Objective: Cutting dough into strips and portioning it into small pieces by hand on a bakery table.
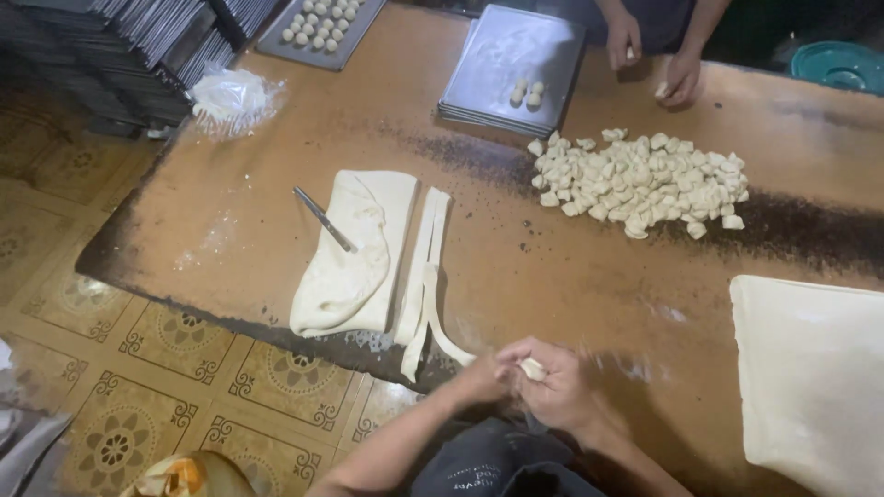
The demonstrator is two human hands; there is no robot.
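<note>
both hands [529, 382] grip closed on dough strip [442, 340], brown floured table [571, 267], patterned tile floor [175, 368]

Knife [324, 219] on folded dough sheet [345, 258], pile of dough pieces [640, 182], flour bag [230, 99]

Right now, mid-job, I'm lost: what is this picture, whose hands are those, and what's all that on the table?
There is one picture, from a camera on a person's head, looking down at their own bare hands; no machine. The left hand and right hand meet at the near table edge, pinching a small dough piece off a long dough strip. On the brown table lie a folded dough sheet with a knife on it, a pile of cut dough pieces, a metal tray holding a few balls, a second tray with many, and another dough sheet. The hands at the far edge are a co-worker's.
</note>
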